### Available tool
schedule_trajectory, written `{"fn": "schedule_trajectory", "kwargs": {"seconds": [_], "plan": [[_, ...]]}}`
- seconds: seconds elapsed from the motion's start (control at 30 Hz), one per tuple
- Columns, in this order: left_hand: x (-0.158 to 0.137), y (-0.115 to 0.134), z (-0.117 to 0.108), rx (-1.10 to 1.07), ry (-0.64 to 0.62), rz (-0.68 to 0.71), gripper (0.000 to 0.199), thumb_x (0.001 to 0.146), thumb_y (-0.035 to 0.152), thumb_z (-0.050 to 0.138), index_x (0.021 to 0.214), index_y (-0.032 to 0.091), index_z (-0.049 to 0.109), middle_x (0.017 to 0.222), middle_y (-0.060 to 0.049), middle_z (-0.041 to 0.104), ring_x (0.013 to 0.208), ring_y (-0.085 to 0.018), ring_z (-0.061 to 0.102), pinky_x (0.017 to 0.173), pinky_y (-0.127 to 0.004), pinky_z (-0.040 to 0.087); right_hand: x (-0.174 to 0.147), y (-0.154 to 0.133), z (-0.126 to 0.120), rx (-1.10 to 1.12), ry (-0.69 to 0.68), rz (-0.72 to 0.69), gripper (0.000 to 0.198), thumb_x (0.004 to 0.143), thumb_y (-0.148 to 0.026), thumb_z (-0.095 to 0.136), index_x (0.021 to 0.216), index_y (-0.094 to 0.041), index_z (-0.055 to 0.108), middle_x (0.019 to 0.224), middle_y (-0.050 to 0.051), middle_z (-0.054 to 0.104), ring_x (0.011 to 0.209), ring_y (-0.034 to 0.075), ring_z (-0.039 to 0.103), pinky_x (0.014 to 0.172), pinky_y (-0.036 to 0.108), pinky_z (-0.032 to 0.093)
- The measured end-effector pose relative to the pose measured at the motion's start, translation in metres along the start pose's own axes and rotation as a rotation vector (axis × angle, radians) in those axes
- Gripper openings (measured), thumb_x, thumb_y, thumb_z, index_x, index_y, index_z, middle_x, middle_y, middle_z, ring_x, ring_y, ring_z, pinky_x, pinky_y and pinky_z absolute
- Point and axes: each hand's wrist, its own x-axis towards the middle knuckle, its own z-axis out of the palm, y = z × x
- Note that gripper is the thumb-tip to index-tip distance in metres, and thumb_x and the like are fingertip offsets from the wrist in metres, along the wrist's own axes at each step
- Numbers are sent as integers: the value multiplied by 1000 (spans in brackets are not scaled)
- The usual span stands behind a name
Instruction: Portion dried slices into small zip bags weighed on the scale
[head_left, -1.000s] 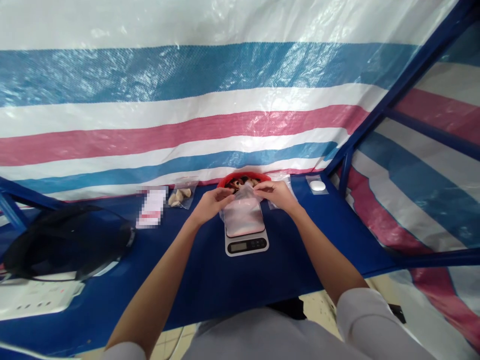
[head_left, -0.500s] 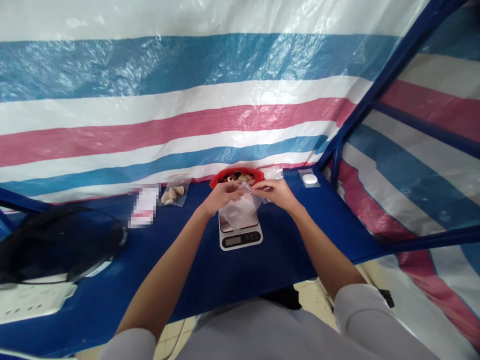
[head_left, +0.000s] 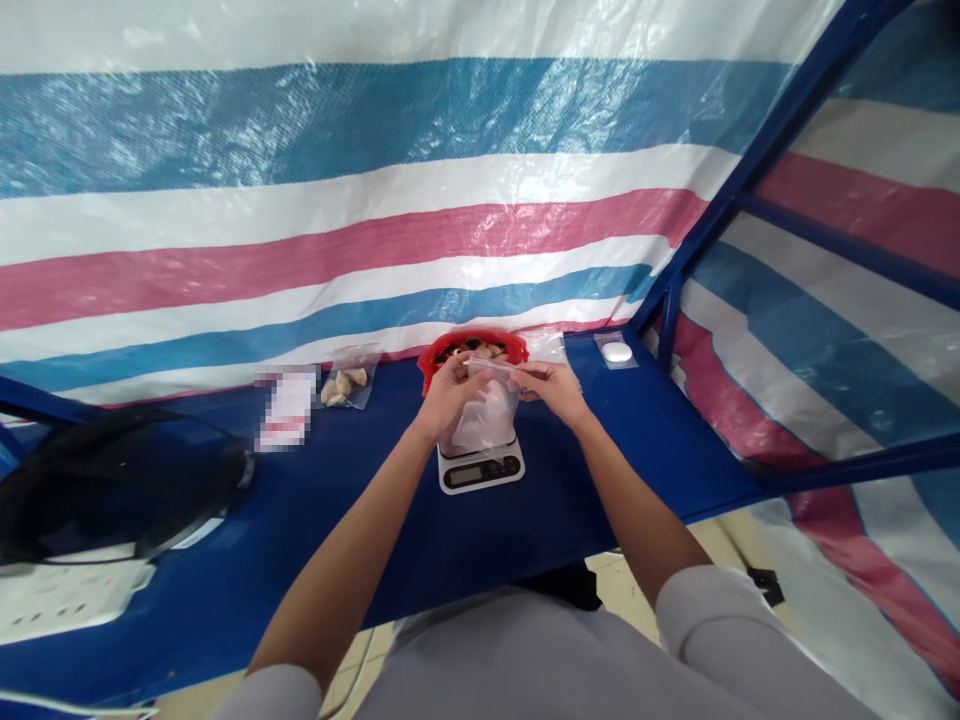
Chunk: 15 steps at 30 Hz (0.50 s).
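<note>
Between my hands hangs a clear plastic zip bag [head_left: 487,415], its top edge pinched on both sides. My left hand [head_left: 452,393] is closed on the bag's left side, the thumb across its front. With thumb and fingers closed, my right hand [head_left: 550,388] grips the upper right corner. Below the bag is a white digital kitchen scale [head_left: 481,473], its platform mostly covered by the bag. Just behind my hands, a red basket [head_left: 429,362] holds several pale brown pieces and some darker ones.
At left lie a clear bag of pale pieces [head_left: 347,384], a blurred-out paper [head_left: 289,408], a black mesh-like object [head_left: 120,490] and a white power strip [head_left: 75,600]. A small bag with a white round item [head_left: 617,352] lies right. Striped sheeting [head_left: 360,230] closes off the back.
The bag has been straightened and now hangs flatter, its top edge spread between my hands. My right hand has shifted slightly; the view has moved a little.
</note>
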Motion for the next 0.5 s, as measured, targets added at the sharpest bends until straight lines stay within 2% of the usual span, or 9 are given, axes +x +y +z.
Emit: {"fn": "schedule_trajectory", "kwargs": {"seconds": [0.13, 0.3, 0.4, 0.5], "plan": [[3, 3, -5, 125, -53, -46, 46, 72, 53, 81, 90, 11, 77, 86, -9, 74, 73, -17, 65, 70, -31, 52, 0, -3, -3, 6, -21, 0, 46, 67, -58, 84, 92, -19, 81, 84, 4, 78, 81, 20, 75, 66, 28, 63], [4, -7, -8, 55, -23, -33, 43, 68, 51, 86, 88, 13, 79, 86, -9, 77, 75, -19, 68, 77, -35, 56, -4, -3, -8, 61, -20, 17, 43, 70, -58, 83, 90, -20, 80, 83, 5, 79, 82, 22, 76, 68, 29, 63], [3, -10, -1, 23, -53, -53, 44, 66, 50, 87, 90, 13, 79, 90, -10, 78, 77, -21, 71, 80, -38, 57, -5, 0, -13, 104, 13, 33, 42, 69, -56, 84, 89, -19, 80, 80, 5, 79, 81, 23, 77, 69, 31, 63], [5, -13, 14, -3, -8, -48, 43, 67, 48, 86, 94, 15, 80, 89, -7, 79, 79, -22, 71, 81, -39, 57, -7, 3, -21, 119, 56, 57, 44, 68, -56, 85, 90, -19, 80, 81, 5, 79, 83, 26, 77, 71, 35, 64]]}}
